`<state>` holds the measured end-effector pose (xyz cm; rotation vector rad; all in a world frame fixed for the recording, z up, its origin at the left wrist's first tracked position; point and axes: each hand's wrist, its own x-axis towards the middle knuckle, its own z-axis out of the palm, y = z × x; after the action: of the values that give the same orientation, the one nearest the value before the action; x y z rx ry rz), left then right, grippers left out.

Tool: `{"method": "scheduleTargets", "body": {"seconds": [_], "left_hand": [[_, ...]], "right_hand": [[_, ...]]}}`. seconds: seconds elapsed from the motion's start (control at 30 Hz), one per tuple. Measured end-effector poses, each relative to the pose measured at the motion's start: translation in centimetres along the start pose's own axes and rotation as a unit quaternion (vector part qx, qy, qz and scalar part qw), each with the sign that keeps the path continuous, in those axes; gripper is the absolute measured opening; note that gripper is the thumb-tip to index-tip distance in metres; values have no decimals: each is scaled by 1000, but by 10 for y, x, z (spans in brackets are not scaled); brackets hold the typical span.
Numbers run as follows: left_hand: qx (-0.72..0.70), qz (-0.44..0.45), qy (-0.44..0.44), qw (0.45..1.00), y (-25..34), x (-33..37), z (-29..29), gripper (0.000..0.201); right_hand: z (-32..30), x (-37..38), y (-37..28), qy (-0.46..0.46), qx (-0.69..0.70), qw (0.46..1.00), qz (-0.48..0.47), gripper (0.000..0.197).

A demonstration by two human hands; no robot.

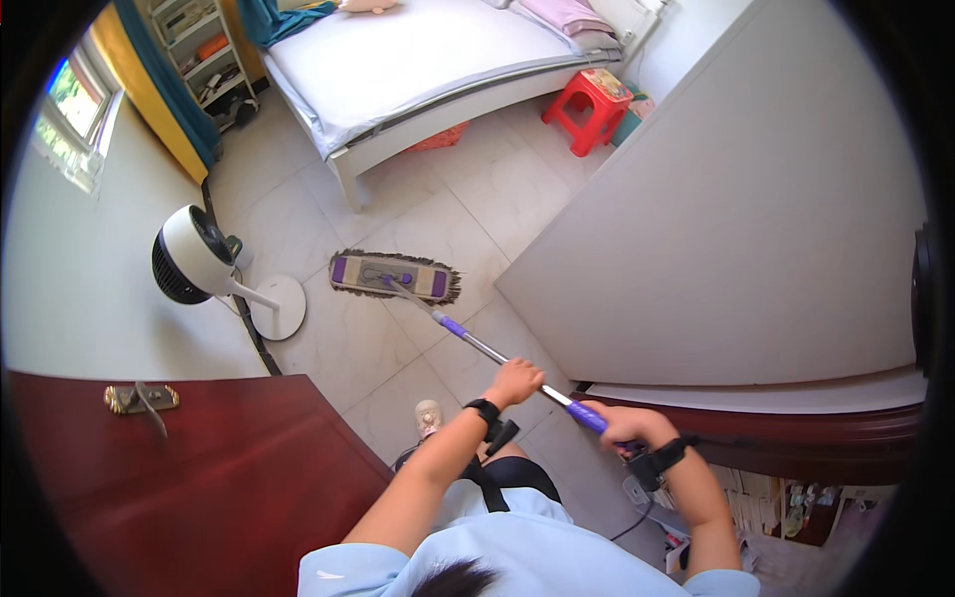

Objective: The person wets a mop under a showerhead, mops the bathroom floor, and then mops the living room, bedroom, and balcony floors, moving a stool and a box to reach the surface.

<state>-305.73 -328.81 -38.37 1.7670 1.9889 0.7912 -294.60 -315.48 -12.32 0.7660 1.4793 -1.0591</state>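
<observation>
A flat floor mop (423, 281) with a dark fringed pad and purple patches lies on the pale tiles ahead of me. Its silver and purple handle (482, 346) slants from the pad back toward my right side. My left hand (516, 381) is wrapped round the silver shaft, partway up. Farther up, my right hand (633, 424) closes on the handle's purple grip near its top end. Dark bands with small devices circle both wrists. The palm sides of the hands are hidden.
A white standing fan (191, 254) is left of the mop. Beyond it stands a bed (343, 164), with a red plastic stool (589, 111) at its right end. A dark red door (199, 468) fills the lower left, and a large pale panel (736, 239) rises on the right.
</observation>
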Motion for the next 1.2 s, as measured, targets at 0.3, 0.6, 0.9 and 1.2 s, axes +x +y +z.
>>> {"method": "scheduleTargets", "body": {"seconds": [0.3,0.6,0.9,1.2], "left_hand": [[60,-334,-62,939,-70,-120,-25,29],[-110,-537,121,828,44,-116,57,31],[76,-348,-2,934,245,-58,195,34],[-55,-240,-2,969,327,-64,211,37]], "right_hand": [[107,160,-51,86,-80,983,-139,83],[139,125,26,77,-94,984,-133,76],[113,57,283,61,-254,960,-102,91],[133,-10,354,52,-335,937,-81,92]]}}
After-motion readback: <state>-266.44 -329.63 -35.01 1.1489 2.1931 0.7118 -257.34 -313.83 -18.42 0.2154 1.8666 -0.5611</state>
